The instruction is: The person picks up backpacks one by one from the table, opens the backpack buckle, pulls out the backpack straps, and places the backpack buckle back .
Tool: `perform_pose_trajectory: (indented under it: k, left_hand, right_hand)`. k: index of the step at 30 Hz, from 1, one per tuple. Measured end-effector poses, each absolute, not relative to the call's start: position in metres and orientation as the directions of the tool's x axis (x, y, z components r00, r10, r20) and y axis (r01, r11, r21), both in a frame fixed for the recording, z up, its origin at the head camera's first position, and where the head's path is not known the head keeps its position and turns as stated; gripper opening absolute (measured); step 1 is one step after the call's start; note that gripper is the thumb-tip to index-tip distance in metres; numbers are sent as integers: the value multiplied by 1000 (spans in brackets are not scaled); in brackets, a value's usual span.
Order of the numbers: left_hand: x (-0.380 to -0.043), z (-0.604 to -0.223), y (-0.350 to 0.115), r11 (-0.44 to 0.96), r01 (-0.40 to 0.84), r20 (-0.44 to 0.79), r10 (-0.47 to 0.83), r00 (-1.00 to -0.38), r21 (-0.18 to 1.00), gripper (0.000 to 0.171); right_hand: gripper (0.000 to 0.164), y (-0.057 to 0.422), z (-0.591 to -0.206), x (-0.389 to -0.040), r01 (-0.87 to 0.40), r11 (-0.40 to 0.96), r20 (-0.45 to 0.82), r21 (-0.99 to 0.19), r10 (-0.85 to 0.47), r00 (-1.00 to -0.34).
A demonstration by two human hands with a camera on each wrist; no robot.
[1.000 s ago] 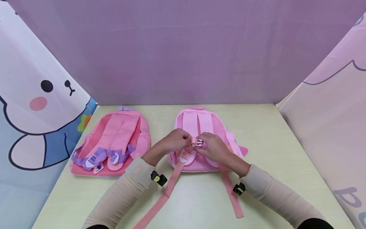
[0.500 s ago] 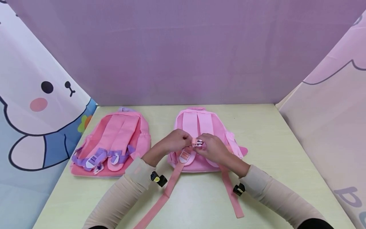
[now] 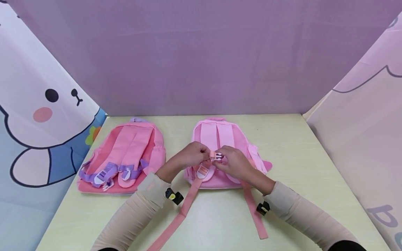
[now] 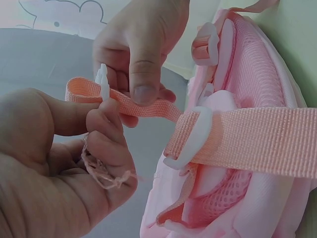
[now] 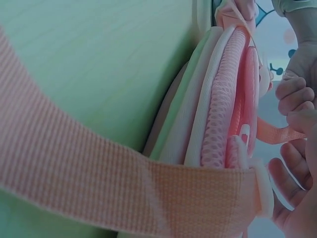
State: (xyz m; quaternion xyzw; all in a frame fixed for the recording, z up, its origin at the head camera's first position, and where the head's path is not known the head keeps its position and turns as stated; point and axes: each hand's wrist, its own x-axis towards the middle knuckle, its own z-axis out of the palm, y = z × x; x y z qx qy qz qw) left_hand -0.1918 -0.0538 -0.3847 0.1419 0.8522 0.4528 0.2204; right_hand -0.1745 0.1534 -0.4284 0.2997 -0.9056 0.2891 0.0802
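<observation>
A light pink backpack (image 3: 216, 181) lies with its shoulder straps up. Above its lower part, both hands meet at a white side-release buckle (image 3: 218, 156) with visible prongs. My left hand (image 3: 197, 153) pinches the peach webbing strap (image 4: 81, 88) beside the buckle. Frayed threads (image 4: 101, 171) trail over its curled fingers in the left wrist view. My right hand (image 3: 233, 161) pinches at the buckle and strap from the other side. The webbing loops through the buckle. A white slide adjuster (image 3: 202, 171) sits on the backpack's left strap. Fingertips partly hide the buckle.
A darker pink backpack (image 3: 125, 150) with purple straps (image 3: 106, 172) lies at the left on the table (image 3: 282, 139). Two loose peach strap tails (image 3: 185, 205) run toward the front edge. A purple cloth wall (image 3: 201, 59) stands behind.
The buckle and the strap loop have shifted very slightly left between my fingers. Both hands keep nearly the same place and grip; the backpacks have not moved.
</observation>
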Motion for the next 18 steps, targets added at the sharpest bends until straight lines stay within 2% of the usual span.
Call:
perform_pose_trajectory:
  k: [18]
  left_hand:
    - [-193,-388,-55,588,77,-237,438,-867,805,22]
  right_hand:
    - [25,153,-427,-175,-635,612,389,-472,-502,-773]
